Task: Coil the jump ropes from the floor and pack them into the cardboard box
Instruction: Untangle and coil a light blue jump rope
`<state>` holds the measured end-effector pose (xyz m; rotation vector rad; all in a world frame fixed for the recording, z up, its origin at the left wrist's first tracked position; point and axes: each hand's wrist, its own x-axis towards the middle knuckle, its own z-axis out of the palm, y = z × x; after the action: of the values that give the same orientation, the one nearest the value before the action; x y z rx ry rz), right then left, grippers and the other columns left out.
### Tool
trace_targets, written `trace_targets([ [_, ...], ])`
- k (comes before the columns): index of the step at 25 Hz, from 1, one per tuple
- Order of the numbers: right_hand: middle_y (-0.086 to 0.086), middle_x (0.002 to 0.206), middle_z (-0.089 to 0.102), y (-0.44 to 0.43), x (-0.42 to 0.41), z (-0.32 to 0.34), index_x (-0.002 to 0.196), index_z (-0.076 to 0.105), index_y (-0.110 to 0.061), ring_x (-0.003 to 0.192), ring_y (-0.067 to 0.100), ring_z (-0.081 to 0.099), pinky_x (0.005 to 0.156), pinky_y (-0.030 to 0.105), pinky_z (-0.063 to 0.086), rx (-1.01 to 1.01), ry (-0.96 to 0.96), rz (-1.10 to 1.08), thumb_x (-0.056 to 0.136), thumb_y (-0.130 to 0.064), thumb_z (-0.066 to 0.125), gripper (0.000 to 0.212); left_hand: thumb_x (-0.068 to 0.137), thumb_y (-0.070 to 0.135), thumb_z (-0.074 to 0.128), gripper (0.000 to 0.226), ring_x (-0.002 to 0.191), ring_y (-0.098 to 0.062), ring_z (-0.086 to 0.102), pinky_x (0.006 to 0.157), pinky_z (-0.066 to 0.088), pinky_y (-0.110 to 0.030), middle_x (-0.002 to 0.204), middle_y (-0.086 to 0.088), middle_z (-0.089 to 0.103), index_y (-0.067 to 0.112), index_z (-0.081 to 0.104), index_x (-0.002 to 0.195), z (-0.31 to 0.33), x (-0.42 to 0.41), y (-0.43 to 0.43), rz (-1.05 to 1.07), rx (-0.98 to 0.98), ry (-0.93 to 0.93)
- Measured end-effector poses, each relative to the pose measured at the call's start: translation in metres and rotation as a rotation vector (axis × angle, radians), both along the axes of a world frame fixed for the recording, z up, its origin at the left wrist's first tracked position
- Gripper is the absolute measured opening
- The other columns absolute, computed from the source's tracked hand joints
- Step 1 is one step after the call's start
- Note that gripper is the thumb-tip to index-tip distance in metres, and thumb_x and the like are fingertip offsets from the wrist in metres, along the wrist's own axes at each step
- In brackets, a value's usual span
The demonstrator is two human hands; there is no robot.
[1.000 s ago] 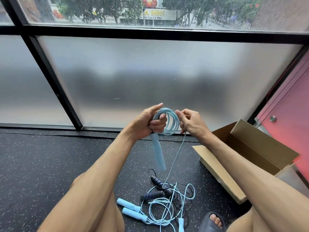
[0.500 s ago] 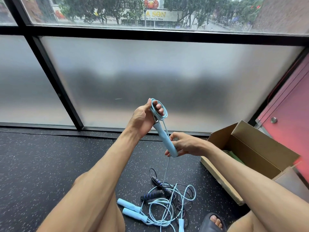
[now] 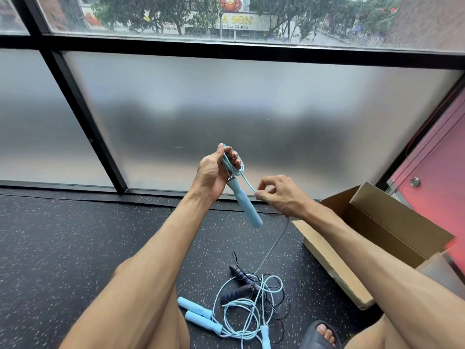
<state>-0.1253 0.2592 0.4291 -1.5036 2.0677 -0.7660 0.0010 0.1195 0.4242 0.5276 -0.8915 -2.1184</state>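
Note:
My left hand (image 3: 213,175) grips a small coil of light blue jump rope (image 3: 232,163) at chest height, its blue handle (image 3: 247,207) hanging down and to the right. My right hand (image 3: 281,196) pinches the loose cord (image 3: 273,248) just right of the handle; that cord runs down to the floor. On the floor between my legs lies a tangled pile of ropes (image 3: 247,306): light blue handles (image 3: 198,314) and dark blue-black handles (image 3: 237,289). The open cardboard box (image 3: 334,263) lies on the floor at the right.
A frosted glass wall with black frames (image 3: 83,117) stands right behind the work area. A pink door (image 3: 432,177) is at the far right. My sandalled foot (image 3: 320,335) rests beside the pile. The floor is dark speckled rubber (image 3: 55,248).
My right hand let go of the hanging handle, rose a little and now pinches the cord beside it. The coil stays in my left hand, turned edge-on.

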Motion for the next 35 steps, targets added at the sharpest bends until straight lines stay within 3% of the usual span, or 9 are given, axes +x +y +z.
trace_targets([
  [3,-0.017,0.041,0.053,0.003,0.006,0.015,0.079,0.071,-0.008,0.041,-0.001,0.047,0.046,0.011,0.031,-0.114,-0.034,0.034,0.092,-0.017,0.065,0.017,0.106,0.025,0.037,0.031,0.060,-0.020,0.058,0.066,0.052,-0.028,0.078,-0.008,0.052,0.007,0.053,0.087,0.004,0.002,0.000,-0.013,0.011,0.013],
  [6,-0.022,0.040,0.050,0.006,0.010,0.019,0.083,0.071,-0.004,0.039,-0.001,0.045,0.045,0.011,0.031,-0.151,-0.061,0.050,0.096,-0.015,0.061,0.019,0.106,0.025,0.039,0.031,0.065,-0.022,0.066,0.075,0.056,-0.032,0.076,-0.009,0.057,0.005,0.055,0.088,0.009,0.004,-0.001,0.004,0.020,0.058],
  [9,-0.002,0.059,0.065,0.006,0.007,0.002,0.097,0.061,-0.003,0.048,0.012,0.060,0.048,0.025,0.051,0.041,-0.254,0.070,0.100,-0.020,0.055,0.018,0.106,0.022,0.039,0.031,0.061,-0.021,0.065,0.072,0.056,-0.032,0.072,-0.008,0.056,0.005,0.055,0.086,0.010,0.005,-0.002,0.030,0.038,0.099],
  [11,0.016,0.083,0.073,0.008,0.005,-0.017,0.103,0.057,0.000,0.073,0.030,0.072,0.068,0.037,0.061,0.290,-0.387,0.091,0.101,-0.021,0.053,0.021,0.106,0.022,0.039,0.030,0.060,-0.020,0.061,0.068,0.055,-0.030,0.073,-0.008,0.054,0.005,0.054,0.085,0.010,0.006,-0.004,0.051,0.051,0.120],
  [16,0.025,0.106,0.071,0.018,0.010,-0.044,0.095,0.057,-0.008,0.098,0.035,0.068,0.079,0.034,0.054,0.582,-0.420,0.271,0.103,-0.021,0.050,0.016,0.106,0.021,0.041,0.029,0.054,-0.020,0.063,0.058,0.054,-0.030,0.062,-0.004,0.058,0.007,0.052,0.082,0.004,0.012,-0.024,0.252,0.005,0.089],
  [22,0.021,0.067,0.064,0.015,0.009,-0.009,0.113,0.048,0.003,0.059,0.033,0.068,0.054,0.038,0.058,0.372,-0.563,0.206,0.102,-0.019,0.052,0.025,0.105,0.019,0.044,0.022,0.054,-0.020,0.066,0.056,0.052,-0.028,0.063,-0.005,0.062,0.008,0.050,0.086,-0.007,0.010,-0.029,0.538,-0.304,-0.267],
  [27,-0.003,0.046,0.034,0.006,0.013,0.012,0.100,0.061,0.008,0.034,0.008,0.028,0.032,0.016,0.025,0.065,-0.646,0.197,0.099,-0.016,0.056,0.025,0.103,0.020,0.047,0.021,0.050,-0.016,0.064,0.053,0.051,-0.025,0.064,-0.005,0.063,0.002,0.050,0.094,-0.015,0.004,-0.025,0.550,-0.585,-0.520],
  [32,-0.002,0.045,0.028,0.004,0.008,0.020,0.094,0.063,0.010,0.036,0.009,0.022,0.036,0.016,0.021,-0.198,-0.662,0.163,0.103,-0.016,0.048,0.031,0.100,0.017,0.053,0.024,0.045,-0.017,0.061,0.050,0.053,-0.028,0.060,-0.009,0.064,0.000,0.054,0.083,-0.019,-0.001,-0.014,0.118,-0.831,-0.766],
  [35,-0.002,0.045,0.031,0.000,-0.001,0.014,0.088,0.066,0.000,0.036,0.011,0.023,0.037,0.018,0.021,-0.333,-0.515,0.014,0.105,-0.017,0.045,0.032,0.099,0.009,0.050,0.023,0.039,-0.020,0.051,0.045,0.045,-0.025,0.052,-0.010,0.055,0.002,0.057,0.079,-0.012,-0.001,-0.001,-0.249,-0.691,-0.690],
])
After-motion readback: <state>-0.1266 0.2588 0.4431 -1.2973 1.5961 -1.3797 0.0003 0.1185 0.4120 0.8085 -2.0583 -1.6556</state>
